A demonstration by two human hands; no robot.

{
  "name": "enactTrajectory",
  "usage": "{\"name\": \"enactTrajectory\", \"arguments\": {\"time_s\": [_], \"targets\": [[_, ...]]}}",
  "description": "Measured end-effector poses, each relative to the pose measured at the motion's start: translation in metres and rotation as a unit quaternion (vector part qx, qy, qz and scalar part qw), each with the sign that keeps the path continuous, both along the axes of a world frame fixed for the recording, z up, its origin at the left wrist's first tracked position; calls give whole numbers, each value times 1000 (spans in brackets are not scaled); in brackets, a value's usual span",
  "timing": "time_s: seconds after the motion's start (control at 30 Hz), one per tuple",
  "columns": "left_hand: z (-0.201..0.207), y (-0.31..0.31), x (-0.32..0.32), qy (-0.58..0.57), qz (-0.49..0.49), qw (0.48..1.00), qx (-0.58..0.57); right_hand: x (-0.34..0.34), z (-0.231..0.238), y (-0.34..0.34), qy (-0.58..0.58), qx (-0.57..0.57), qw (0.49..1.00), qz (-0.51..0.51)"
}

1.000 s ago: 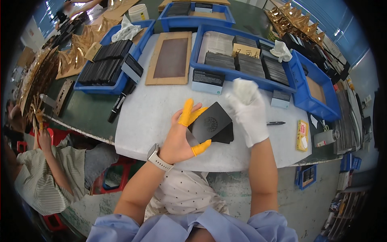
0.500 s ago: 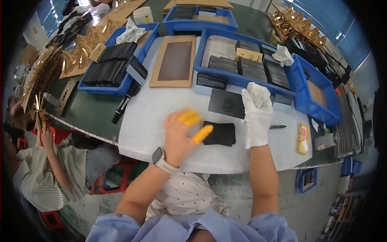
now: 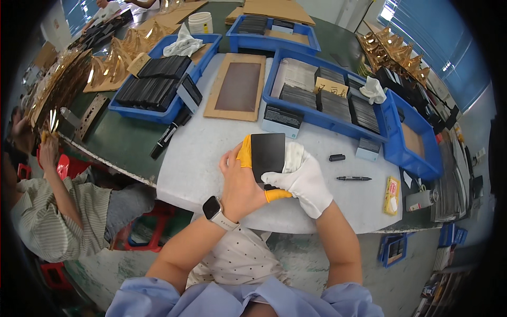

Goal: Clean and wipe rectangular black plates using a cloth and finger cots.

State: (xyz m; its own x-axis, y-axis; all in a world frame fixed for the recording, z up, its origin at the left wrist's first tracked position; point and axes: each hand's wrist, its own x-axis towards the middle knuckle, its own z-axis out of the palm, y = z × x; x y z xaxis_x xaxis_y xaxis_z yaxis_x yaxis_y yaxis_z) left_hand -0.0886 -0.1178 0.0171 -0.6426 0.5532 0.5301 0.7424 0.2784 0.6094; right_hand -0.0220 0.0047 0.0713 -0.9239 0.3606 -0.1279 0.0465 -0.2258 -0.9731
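Note:
Between my two hands, over the white table cover (image 3: 195,179), is a thin black square plate (image 3: 268,153) with its plain side up. My left hand (image 3: 237,187), with yellow finger cots and a watch at the wrist, holds its left edge. My right hand (image 3: 310,187), in a white glove, grips it from the right, the thumb lying over the lower part. A dark edge shows under that thumb; whether it is a second plate I cannot tell. To the right lie a black marker pen (image 3: 354,178) and its loose black cap (image 3: 337,157).
Blue trays of black plates stand at the left (image 3: 142,110) and the far right (image 3: 327,119). A cardboard-framed panel (image 3: 232,87) lies between them. Small pale-blue boxes (image 3: 281,128) stand near the right tray. A yellow packet (image 3: 391,195) sits at the right; a co-worker (image 3: 58,211) is at the left.
My hands have come together, and both now hold a plate, plain side showing. The emblem plate and the small black stack no longer show on the table. The pen cap is uncovered.

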Motion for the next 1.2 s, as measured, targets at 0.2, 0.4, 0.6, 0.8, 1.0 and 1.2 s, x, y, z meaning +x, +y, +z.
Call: {"name": "enactTrajectory", "arguments": {"time_s": [0.2, 0.4, 0.6, 0.8, 1.0, 1.2], "targets": [[-3, 2, -4, -22, -20, 999, -37, -2, -16, 7, -40, -5, 998, 55], [-2, 2, -6, -20, -44, 998, -29, -2, -7, 4, -41, -31, 997, 54], [1, 3, -4, -56, -26, 998, 13, -3, -10, 4, -21, -31, 999, 33], [-13, -3, -2, 81, 18, 996, -21, -5, -20, 5, 8, -47, 998, -31], [-13, -2, -3, 65, 17, 998, 20, -4, -17, 6, -67, -15, 998, 14], [-14, -2, -3, 23, 8, 999, 26, -6, -23, 2, -25, -42, 999, -6]]}}
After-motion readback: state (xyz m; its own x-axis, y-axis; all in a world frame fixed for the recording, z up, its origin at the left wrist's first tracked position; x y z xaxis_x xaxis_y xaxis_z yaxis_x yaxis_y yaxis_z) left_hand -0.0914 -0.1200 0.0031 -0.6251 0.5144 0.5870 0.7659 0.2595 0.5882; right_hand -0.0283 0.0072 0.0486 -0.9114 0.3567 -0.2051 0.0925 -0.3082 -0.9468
